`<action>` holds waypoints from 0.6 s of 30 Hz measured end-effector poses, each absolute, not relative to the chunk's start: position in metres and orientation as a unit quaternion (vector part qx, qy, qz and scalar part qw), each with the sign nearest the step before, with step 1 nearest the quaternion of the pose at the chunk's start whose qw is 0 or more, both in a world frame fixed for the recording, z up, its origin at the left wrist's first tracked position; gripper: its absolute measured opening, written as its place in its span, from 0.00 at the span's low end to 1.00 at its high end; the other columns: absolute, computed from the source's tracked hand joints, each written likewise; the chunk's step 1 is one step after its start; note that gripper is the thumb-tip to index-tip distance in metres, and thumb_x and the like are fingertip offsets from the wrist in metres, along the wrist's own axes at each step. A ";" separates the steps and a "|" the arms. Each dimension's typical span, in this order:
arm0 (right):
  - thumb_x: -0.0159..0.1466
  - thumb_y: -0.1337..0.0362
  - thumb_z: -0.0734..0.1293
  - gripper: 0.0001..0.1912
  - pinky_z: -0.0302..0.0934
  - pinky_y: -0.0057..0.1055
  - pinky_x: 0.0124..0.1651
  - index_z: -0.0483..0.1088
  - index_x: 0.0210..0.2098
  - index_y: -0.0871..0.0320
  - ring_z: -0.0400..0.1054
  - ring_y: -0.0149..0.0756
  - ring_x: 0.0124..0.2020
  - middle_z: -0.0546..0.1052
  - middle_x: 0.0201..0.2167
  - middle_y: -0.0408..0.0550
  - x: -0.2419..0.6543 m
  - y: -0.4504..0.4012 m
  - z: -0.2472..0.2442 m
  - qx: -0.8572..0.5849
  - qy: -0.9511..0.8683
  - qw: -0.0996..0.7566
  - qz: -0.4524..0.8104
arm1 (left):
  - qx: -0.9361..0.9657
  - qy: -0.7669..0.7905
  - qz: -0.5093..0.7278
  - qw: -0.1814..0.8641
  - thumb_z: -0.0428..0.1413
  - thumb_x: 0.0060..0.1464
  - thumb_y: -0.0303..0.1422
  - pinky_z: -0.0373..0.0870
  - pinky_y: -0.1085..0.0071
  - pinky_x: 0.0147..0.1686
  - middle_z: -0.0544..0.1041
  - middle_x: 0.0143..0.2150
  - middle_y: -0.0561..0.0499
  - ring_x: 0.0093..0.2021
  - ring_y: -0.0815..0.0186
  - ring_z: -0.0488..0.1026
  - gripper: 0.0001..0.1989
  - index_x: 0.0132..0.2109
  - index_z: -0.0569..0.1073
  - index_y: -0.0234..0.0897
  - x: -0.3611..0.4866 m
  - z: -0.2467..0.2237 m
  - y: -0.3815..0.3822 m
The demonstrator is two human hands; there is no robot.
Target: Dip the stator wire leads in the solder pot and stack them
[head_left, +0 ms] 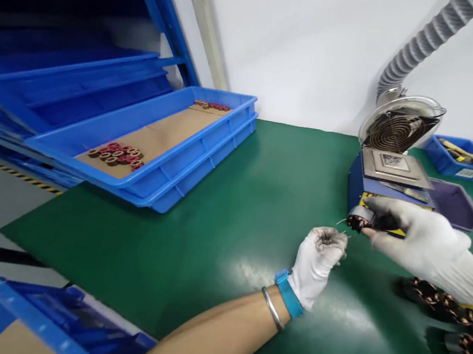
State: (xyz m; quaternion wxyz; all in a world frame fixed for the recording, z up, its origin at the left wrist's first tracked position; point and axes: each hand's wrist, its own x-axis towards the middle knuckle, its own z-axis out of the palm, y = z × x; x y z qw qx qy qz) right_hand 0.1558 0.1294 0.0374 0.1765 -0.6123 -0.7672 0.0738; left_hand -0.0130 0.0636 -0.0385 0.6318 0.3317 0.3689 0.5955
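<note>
My right hand (424, 236), in a white glove, grips a motor stator (360, 217) with copper windings between thumb and fingers, tilted in front of the blue soldering pot (357, 181). Thin wire ends stick out of the stator towards my left hand (319, 260). That hand, gloved white with a blue wristband (289, 294), is closed in a pinch close by the wires, and its fingertips appear to hold them. More stators (472, 353) stand on the green table (219, 244) below my right forearm.
A blue tray (204, 155) lined with cardboard holds small wound cores (117, 155) on the left. Behind the soldering pot is a round fume hood (402, 126) with a grey hose (433, 37). A purple bin (454, 206) and blue tool bins (460, 160) stand right. Blue shelving (165, 22) rises at left.
</note>
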 end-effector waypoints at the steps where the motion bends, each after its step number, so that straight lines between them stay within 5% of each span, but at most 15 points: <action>1: 0.52 0.50 0.69 0.30 0.68 0.42 0.51 0.71 0.55 0.40 0.73 0.41 0.47 0.78 0.45 0.36 0.153 0.122 0.033 -0.614 -0.768 0.167 0.073 | 0.336 0.378 0.595 0.625 0.63 0.49 0.50 0.68 0.71 0.29 0.73 0.33 0.49 0.30 0.67 0.72 0.23 0.40 0.69 0.35 -0.014 -0.039 0.063; 8: 0.55 0.51 0.67 0.29 0.70 0.38 0.44 0.70 0.57 0.41 0.72 0.43 0.50 0.77 0.48 0.38 0.138 0.102 0.028 -0.618 -0.773 0.132 0.053 | 0.379 0.446 0.580 0.567 0.58 0.56 0.47 0.59 0.73 0.23 0.68 0.22 0.55 0.20 0.73 0.60 0.19 0.29 0.66 0.37 -0.015 -0.037 0.063; 18: 0.56 0.48 0.68 0.30 0.65 0.36 0.46 0.70 0.57 0.45 0.72 0.43 0.46 0.77 0.47 0.44 0.161 0.150 0.062 -0.647 -0.743 0.167 -0.037 | 0.433 0.436 0.576 0.540 0.57 0.58 0.41 0.63 0.70 0.29 0.71 0.26 0.53 0.23 0.71 0.62 0.13 0.31 0.69 0.37 -0.013 -0.045 0.059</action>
